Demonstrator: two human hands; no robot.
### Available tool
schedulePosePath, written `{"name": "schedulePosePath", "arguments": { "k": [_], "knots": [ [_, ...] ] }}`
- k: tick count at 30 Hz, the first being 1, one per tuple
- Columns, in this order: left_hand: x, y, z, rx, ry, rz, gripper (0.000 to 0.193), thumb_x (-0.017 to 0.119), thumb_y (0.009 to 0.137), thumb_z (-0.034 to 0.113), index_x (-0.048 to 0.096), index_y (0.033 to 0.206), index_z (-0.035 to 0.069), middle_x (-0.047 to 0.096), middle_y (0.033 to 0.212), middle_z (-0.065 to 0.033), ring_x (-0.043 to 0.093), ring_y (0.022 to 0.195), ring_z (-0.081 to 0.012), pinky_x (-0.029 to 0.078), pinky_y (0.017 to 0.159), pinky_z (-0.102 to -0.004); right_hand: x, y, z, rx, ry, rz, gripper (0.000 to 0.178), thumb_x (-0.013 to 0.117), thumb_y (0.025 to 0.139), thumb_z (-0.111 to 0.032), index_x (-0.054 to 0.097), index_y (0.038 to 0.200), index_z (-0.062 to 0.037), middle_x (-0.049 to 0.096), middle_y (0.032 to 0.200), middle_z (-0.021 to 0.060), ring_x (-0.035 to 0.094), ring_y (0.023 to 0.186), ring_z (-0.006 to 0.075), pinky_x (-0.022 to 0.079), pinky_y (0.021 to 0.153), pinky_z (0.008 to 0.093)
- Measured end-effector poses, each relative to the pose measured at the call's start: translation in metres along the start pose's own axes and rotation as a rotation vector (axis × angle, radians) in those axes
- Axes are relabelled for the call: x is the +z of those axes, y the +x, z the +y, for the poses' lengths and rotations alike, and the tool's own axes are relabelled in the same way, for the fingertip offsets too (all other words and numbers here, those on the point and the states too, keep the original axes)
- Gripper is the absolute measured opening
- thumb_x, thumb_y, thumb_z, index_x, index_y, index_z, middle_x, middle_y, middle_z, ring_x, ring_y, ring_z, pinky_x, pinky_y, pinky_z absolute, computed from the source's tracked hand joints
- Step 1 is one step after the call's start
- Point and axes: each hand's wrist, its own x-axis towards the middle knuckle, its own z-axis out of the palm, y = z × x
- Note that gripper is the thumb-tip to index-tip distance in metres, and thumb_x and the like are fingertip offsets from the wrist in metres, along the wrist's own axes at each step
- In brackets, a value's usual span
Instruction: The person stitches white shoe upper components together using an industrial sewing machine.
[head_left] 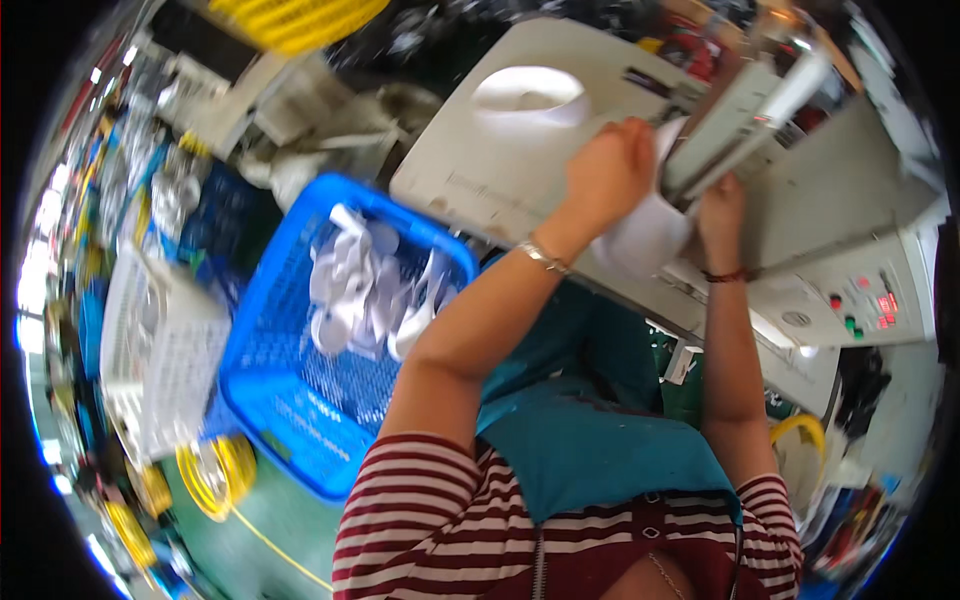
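- Beside the left hand (612,172) in the head view, just to its right and below, a curved white piece (640,238) sits under the slanting metal arm (722,125) of a machine.
- Fingers of the left hand look curled in against the piece's upper side; blur hides whether they pinch its edge.
- Across the metal arm from it, the right hand (722,208) reaches in close to the piece; its fingers are partly covered, so I cannot tell its grip.
- Beyond the left hand, a white ring (530,117) lies on the counter (450,155).
- Left of and nearer than that hand stands a blue basket (290,425) with loose white pieces (345,285) inside; a control panel (868,308) is right of the right hand.
- To do this well, I would support the piece from both sides, smooth out any fold beneath the arm, turn it evenly rather than tugging, and hold every fingertip clear of the metal.
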Motion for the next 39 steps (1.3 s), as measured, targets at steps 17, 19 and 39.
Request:
{"name": "schedulePosePath", "arguments": {
  "k": [17,19,39],
  "knots": [
    [-0.178,-0.282,-0.196,-0.719,0.631,-0.154,0.03,0.067,0.071,0.033,0.064,0.091,0.01,0.059,0.092,-0.0126,0.059,0.087,-0.029,0.047,0.074,-0.0388,0.031,-0.169,-0.102,-0.573,0.128,-0.601,0.024,0.058,0.071,0.003,0.059,0.094,-0.0051,0.059,0.087,0.0103,0.059,0.064,0.0237,0.048,0.055,0.0299],
    [-0.164,-0.276,-0.209,-0.721,0.71,-0.163,0.034,0.068,0.07,0.038,0.063,0.091,0.011,0.058,0.095,-0.0137,0.057,0.091,-0.0309,0.046,0.077,-0.04,0.052,-0.168,-0.113,-0.62,0.118,-0.658,0.025,0.06,0.069,0.002,0.059,0.093,-0.0059,0.059,0.087,0.0091,0.058,0.062,0.0227,0.047,0.053,0.03],
    [-0.227,-0.236,-0.125,-0.59,-0.23,0.151,0.009,0.058,0.086,0.007,0.059,0.09,-0.001,0.055,0.074,0.0032,0.047,0.068,-0.0033,0.038,0.059,-0.0192,0.199,-0.178,-0.165,-0.308,0.398,-0.695,0.045,0.066,0.079,-0.026,0.047,0.114,-0.0053,0.06,0.097,0.0139,0.062,0.065,0.0242,0.05,0.059,0.0338]
  ]
}}
